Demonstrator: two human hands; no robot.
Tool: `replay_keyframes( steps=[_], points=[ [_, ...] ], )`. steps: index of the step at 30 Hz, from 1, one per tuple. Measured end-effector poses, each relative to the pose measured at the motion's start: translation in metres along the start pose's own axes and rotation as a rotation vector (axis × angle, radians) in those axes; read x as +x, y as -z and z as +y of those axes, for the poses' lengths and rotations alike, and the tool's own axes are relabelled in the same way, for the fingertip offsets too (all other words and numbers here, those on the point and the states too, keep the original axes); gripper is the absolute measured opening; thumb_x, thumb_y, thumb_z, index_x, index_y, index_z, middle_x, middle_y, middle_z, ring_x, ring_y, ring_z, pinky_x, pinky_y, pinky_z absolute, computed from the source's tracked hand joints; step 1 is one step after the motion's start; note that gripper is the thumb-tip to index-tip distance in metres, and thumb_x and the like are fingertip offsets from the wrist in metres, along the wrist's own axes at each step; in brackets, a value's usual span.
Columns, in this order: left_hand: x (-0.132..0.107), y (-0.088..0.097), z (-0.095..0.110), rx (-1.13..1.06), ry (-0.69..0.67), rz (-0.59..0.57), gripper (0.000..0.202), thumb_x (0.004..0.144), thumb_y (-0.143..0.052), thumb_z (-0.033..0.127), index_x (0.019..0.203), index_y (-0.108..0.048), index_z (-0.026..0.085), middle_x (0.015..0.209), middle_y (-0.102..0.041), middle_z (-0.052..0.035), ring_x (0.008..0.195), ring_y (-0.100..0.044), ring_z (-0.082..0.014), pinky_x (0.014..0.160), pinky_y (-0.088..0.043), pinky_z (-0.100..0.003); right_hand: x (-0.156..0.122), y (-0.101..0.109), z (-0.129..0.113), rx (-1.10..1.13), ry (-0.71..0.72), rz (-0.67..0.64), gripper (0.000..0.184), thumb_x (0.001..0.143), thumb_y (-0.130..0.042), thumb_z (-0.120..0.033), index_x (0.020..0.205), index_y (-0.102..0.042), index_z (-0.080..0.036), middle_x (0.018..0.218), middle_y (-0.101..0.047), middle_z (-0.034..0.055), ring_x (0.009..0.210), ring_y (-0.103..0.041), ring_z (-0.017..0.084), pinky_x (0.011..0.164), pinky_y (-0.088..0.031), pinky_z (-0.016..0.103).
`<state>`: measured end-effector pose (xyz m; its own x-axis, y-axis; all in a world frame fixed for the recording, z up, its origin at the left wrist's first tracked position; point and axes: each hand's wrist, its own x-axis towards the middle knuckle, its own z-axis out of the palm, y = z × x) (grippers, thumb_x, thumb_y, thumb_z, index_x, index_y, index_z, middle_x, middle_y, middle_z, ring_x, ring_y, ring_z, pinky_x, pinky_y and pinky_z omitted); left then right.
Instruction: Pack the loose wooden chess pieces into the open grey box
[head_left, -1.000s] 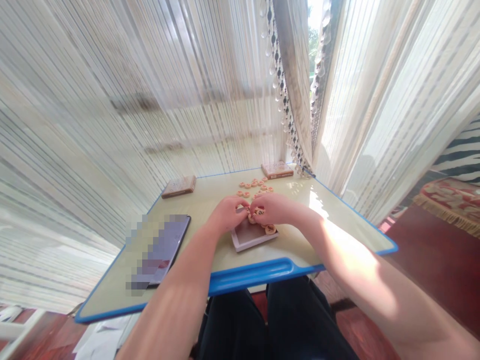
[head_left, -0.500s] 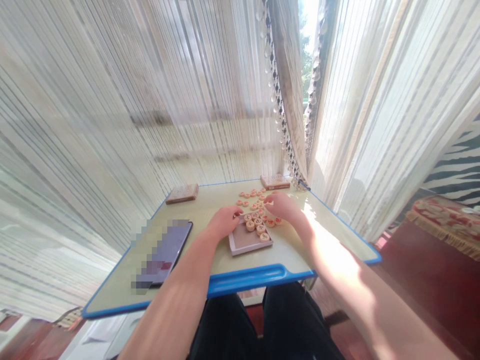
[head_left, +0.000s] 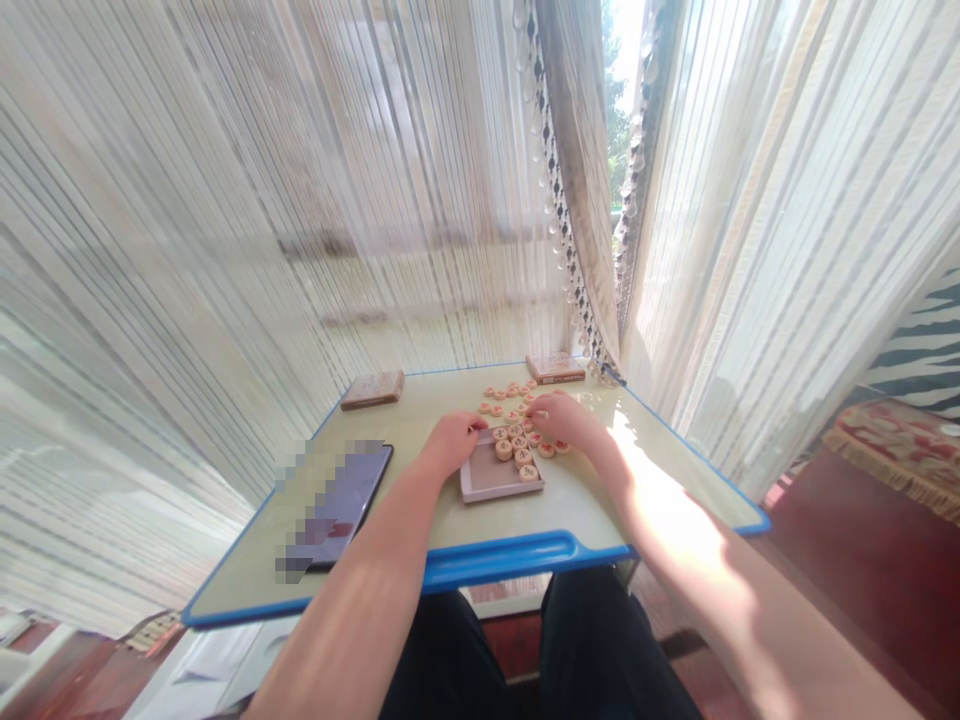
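A shallow cardboard box (head_left: 480, 482) lies on the table with several round Chinese chess pieces (head_left: 503, 451) in its right and far parts. My left hand (head_left: 454, 441) is at the box's far left corner, its fingers curled over the edge. Just past the far right corner, my right hand (head_left: 562, 416) has its fingers bent and pressed together at a chess piece, which they mostly cover. More chess pieces with red markings (head_left: 546, 450) are scattered on the table beyond the box and to its right, around my right hand.
On the left of the blue-edged table (head_left: 420, 520) lies a tablet (head_left: 341, 510), partly pixelated. Two flat boxes stand at the far edge, one on the left (head_left: 373, 389), one on the right (head_left: 555, 367). String curtains (head_left: 420, 200) hang behind the table.
My right hand has come slightly nearer the box's far right corner. My left hand stays on the box edge. The whole view has shifted a little.
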<state>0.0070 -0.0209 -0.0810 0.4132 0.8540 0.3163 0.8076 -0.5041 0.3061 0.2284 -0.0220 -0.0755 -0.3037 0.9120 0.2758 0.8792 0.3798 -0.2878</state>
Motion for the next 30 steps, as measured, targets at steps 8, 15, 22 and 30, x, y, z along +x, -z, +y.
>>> replay_keyframes(
  steps=[8, 15, 22, 30],
  points=[
    [-0.001, 0.002, -0.001, 0.032, 0.031, 0.024, 0.029, 0.076, -0.044, 0.016, 0.091, -0.069, 0.02, 0.094, -0.069, -0.0035, 0.088, -0.062, -0.0185, 0.08, -0.046, -0.027, 0.002, -0.004, 0.009, -0.042, 0.008, 0.045, 0.017, 0.072, -0.05, -0.016, 0.075, -0.067, -0.019, 0.085, -0.064, 0.0054, 0.079, -0.055, 0.016, 0.073, -0.039, 0.024],
    [-0.002, 0.003, 0.0, 0.023, 0.097, 0.026, 0.032, 0.076, -0.041, 0.014, 0.093, -0.068, 0.019, 0.095, -0.069, -0.0031, 0.089, -0.061, -0.0175, 0.082, -0.045, -0.026, 0.003, -0.007, 0.009, 0.02, -0.118, 0.037, 0.016, 0.076, -0.053, -0.024, 0.085, -0.065, -0.019, 0.092, -0.061, 0.005, 0.073, -0.054, 0.013, 0.066, -0.038, 0.021],
    [-0.004, 0.004, 0.001, 0.033, 0.086, 0.03, 0.031, 0.076, -0.04, 0.014, 0.09, -0.068, 0.02, 0.095, -0.069, -0.0028, 0.089, -0.061, -0.0181, 0.08, -0.045, -0.027, 0.0, -0.001, 0.002, 0.005, -0.082, -0.018, 0.02, 0.079, -0.049, -0.019, 0.086, -0.067, -0.017, 0.092, -0.06, 0.007, 0.064, -0.051, 0.011, 0.062, -0.037, 0.022],
    [-0.003, 0.005, 0.002, 0.035, 0.089, 0.009, 0.031, 0.075, -0.04, 0.015, 0.087, -0.069, 0.021, 0.093, -0.069, -0.0015, 0.088, -0.061, -0.0171, 0.08, -0.045, -0.025, -0.001, -0.005, 0.006, 0.05, -0.094, 0.013, 0.021, 0.074, -0.053, -0.018, 0.091, -0.065, -0.017, 0.083, -0.064, 0.0061, 0.075, -0.055, 0.017, 0.064, -0.038, 0.024]
  ],
)
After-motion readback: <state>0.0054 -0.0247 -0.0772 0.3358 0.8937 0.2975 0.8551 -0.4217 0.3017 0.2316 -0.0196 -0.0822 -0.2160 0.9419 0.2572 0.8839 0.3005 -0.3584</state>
